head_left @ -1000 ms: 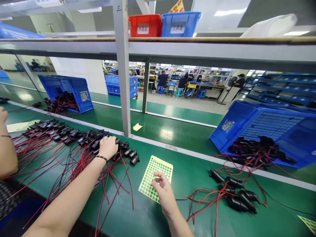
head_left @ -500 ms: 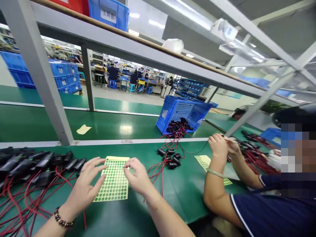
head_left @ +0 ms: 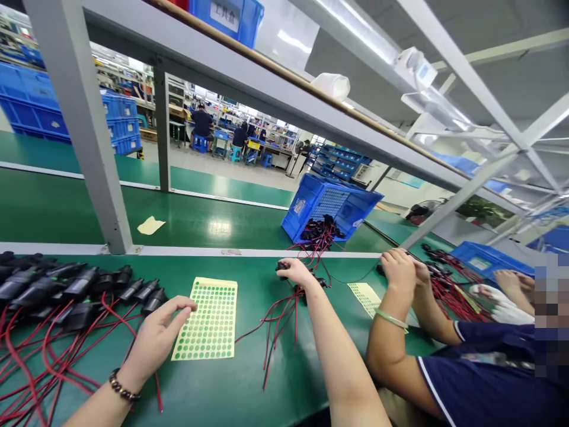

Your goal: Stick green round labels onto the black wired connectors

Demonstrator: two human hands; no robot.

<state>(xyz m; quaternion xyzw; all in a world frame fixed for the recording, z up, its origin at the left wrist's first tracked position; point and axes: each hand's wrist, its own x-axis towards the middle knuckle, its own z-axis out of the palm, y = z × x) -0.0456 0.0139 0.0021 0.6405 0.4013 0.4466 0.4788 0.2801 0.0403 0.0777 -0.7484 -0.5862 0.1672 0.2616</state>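
Toward the far edge of the green tabletop [head_left: 200, 391], just short of a white strip [head_left: 178, 249], the right hand [head_left: 297, 273] is gripping a black part [head_left: 281, 267] between thumb and fingers. The held part is pointing its visible end toward the left edge, its long axis seeming to run roughly sideways, though the fingers are hiding the rest. Small black parts [head_left: 320, 282] are lying just beside and partly under this hand, their wires [head_left: 269, 350] trailing toward the near edge. The left hand [head_left: 155, 335] is hovering at the left side of a dotted sheet [head_left: 208, 320], fingers curling and thumb near the index fingertip; whether it is pinching anything, one cannot tell. The sheet's long axis is running from near edge to far edge, its plain strip facing the far edge. Along the left edge, a heap of black cylinders [head_left: 80, 281] is spreading, red wires [head_left: 31, 370] fanning nearward. Beyond the white strip, a blue crate [head_left: 296, 207] is lying tipped, black parts and wires spilling out, and a paper scrap [head_left: 151, 225] is resting farther left. At the right, a co-worker's hands [head_left: 402, 273] are working above a second sheet [head_left: 367, 299]. Across the room, people [head_left: 202, 123] are sitting at benches.
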